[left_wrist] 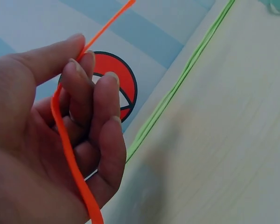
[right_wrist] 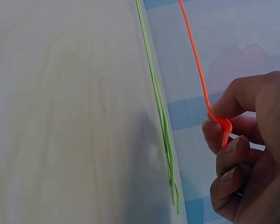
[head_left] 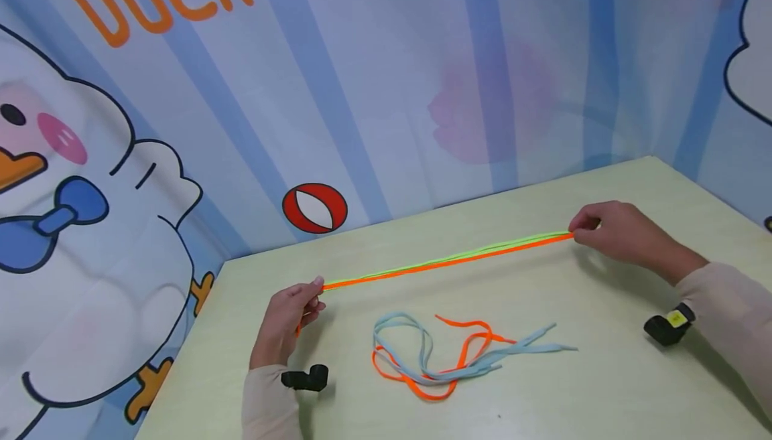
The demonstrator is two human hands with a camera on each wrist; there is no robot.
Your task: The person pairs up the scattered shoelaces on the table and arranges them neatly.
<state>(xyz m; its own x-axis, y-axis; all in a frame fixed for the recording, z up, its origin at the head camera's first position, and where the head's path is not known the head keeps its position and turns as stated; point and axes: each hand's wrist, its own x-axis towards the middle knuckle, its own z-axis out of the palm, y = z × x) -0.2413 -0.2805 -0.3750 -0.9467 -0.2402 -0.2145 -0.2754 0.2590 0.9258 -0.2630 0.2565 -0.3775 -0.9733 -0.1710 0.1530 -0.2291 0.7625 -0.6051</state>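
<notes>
An orange shoelace is stretched straight between both hands, above the table. At its left end, my left hand pinches it between thumb and index finger; in the left wrist view its loose tail runs down across the palm. My right hand pinches the other end, and a short orange tip sticks out below the fingertips in the right wrist view. Green shoelaces lie lengthwise side by side on the table beyond the orange one, apart from both hands.
Between the forearms, light blue shoelaces lie loosely looped with another orange shoelace on the pale wooden table. A printed cloth backdrop with a duck stands along the table's back edge. Each wrist wears a small black camera.
</notes>
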